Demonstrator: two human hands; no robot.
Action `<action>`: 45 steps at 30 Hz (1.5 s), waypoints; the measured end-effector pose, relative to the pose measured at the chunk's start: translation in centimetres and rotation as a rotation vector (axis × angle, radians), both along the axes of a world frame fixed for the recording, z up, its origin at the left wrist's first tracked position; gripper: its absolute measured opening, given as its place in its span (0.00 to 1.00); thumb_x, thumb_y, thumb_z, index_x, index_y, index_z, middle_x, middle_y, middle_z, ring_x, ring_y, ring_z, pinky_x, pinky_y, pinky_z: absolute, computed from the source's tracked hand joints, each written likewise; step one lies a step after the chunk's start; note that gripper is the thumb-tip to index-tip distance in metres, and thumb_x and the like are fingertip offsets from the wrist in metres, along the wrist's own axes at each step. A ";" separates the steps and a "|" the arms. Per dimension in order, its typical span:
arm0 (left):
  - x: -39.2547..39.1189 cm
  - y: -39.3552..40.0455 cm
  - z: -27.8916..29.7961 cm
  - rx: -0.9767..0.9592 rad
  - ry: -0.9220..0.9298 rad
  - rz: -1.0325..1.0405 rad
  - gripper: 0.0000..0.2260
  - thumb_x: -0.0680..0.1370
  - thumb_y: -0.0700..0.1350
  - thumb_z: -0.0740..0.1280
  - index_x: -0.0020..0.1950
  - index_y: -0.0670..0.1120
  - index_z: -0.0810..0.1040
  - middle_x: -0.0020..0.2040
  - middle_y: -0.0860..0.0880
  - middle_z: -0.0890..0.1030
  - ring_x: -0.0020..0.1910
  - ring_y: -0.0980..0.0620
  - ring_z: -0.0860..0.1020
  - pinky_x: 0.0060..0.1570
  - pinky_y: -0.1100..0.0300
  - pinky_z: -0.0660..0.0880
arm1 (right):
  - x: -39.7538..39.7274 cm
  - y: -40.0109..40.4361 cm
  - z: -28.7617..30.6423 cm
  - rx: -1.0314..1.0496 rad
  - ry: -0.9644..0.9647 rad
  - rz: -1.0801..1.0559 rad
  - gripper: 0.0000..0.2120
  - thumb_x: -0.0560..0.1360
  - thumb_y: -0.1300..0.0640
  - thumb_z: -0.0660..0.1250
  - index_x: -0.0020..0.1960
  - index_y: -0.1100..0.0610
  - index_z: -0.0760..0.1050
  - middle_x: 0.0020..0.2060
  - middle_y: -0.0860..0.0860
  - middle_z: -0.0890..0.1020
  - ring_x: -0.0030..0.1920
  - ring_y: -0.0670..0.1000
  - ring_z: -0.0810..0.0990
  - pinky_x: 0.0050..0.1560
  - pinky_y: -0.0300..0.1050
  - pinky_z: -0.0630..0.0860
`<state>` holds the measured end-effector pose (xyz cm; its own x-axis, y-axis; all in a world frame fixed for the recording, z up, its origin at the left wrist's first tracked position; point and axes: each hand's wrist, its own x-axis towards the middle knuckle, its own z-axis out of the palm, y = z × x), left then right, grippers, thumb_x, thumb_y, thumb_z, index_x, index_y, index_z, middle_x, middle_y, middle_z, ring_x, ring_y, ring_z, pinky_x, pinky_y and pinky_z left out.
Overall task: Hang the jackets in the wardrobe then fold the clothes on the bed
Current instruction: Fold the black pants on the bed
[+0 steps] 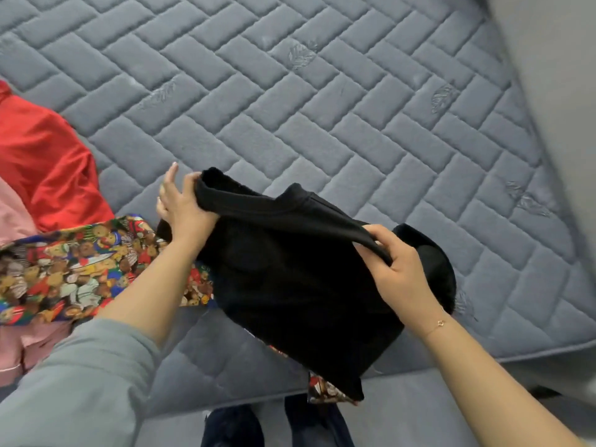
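Above the near edge of the grey quilted mattress, a black knitted garment is held up by both hands. The left hand is closed on the upper left corner of the garment, with the fabric bunched between thumb and curled fingers and one finger raised straight. The right hand is closed on the top edge farther right, the hem being pinched under the thumb and the fingers wrapped beneath it. A ribbed band is stretched between the two hands, and the rest of the garment is hung down over the mattress edge. A thin gold bracelet is worn on the right wrist, and a grey-green sleeve is pushed up on the left forearm. To the left, on the mattress, a shiny red satin garment is laid beside a pale pink garment. A multicoloured cloth printed with teddy bears is spread below them, partly hidden behind the left forearm and the black garment.
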<state>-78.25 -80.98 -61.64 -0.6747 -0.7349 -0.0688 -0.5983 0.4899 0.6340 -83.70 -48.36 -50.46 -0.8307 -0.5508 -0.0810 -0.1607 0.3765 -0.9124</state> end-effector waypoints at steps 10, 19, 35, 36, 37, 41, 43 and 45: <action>1.2 4.3 22.7 0.673 0.035 -0.595 0.26 0.60 0.71 0.75 0.54 0.62 0.81 0.52 0.56 0.85 0.51 0.58 0.83 0.52 0.62 0.77 | -1.8 7.5 15.0 -0.107 0.242 -0.616 0.05 0.80 0.58 0.65 0.48 0.50 0.77 0.44 0.50 0.77 0.46 0.46 0.76 0.51 0.40 0.71; -1.0 10.0 49.5 0.593 0.307 -0.559 0.18 0.64 0.54 0.77 0.51 0.50 0.83 0.47 0.50 0.86 0.45 0.53 0.85 0.39 0.65 0.79 | -8.9 10.6 36.7 -0.221 0.503 -0.824 0.04 0.76 0.55 0.70 0.49 0.54 0.81 0.44 0.51 0.81 0.45 0.56 0.79 0.50 0.53 0.78; -1.0 17.6 52.2 0.878 0.286 -0.621 0.10 0.80 0.50 0.66 0.58 0.49 0.82 0.50 0.49 0.85 0.45 0.55 0.83 0.38 0.63 0.78 | -21.4 2.1 50.4 -0.031 0.703 -0.534 0.14 0.76 0.63 0.61 0.57 0.56 0.81 0.55 0.53 0.82 0.55 0.52 0.79 0.57 0.41 0.73; -0.8 17.1 51.3 0.915 0.307 -0.575 0.10 0.80 0.50 0.66 0.58 0.50 0.82 0.52 0.49 0.85 0.46 0.54 0.83 0.40 0.62 0.79 | -21.9 -0.1 50.1 0.003 0.693 -0.466 0.15 0.76 0.64 0.61 0.58 0.56 0.81 0.56 0.53 0.82 0.56 0.52 0.79 0.59 0.42 0.73; -0.4 16.3 50.2 0.958 0.325 -0.517 0.10 0.80 0.50 0.66 0.58 0.51 0.82 0.53 0.49 0.85 0.47 0.54 0.84 0.41 0.61 0.80 | -22.2 -2.5 49.5 0.029 0.678 -0.398 0.15 0.76 0.64 0.61 0.58 0.56 0.81 0.56 0.54 0.82 0.57 0.53 0.78 0.60 0.41 0.72; 1.9 12.6 44.8 1.115 0.374 -0.219 0.11 0.80 0.49 0.66 0.61 0.49 0.81 0.55 0.49 0.85 0.50 0.53 0.84 0.41 0.62 0.80 | -21.5 -12.8 44.6 0.086 0.605 -0.090 0.14 0.77 0.64 0.62 0.59 0.57 0.81 0.58 0.54 0.81 0.60 0.54 0.77 0.58 0.36 0.66; 3.5 10.1 41.2 1.119 0.392 -0.037 0.11 0.79 0.49 0.67 0.61 0.49 0.80 0.54 0.49 0.85 0.49 0.53 0.84 0.39 0.62 0.80 | -20.0 -18.5 40.5 0.136 0.525 0.093 0.13 0.79 0.61 0.63 0.61 0.57 0.80 0.59 0.54 0.81 0.60 0.53 0.77 0.60 0.36 0.66; 5.2 7.2 36.4 1.083 0.392 0.147 0.11 0.78 0.50 0.68 0.60 0.49 0.81 0.52 0.51 0.86 0.47 0.55 0.85 0.38 0.63 0.80 | -17.7 -23.7 34.8 0.199 0.395 0.253 0.13 0.81 0.58 0.62 0.63 0.58 0.78 0.60 0.54 0.81 0.60 0.53 0.78 0.63 0.39 0.68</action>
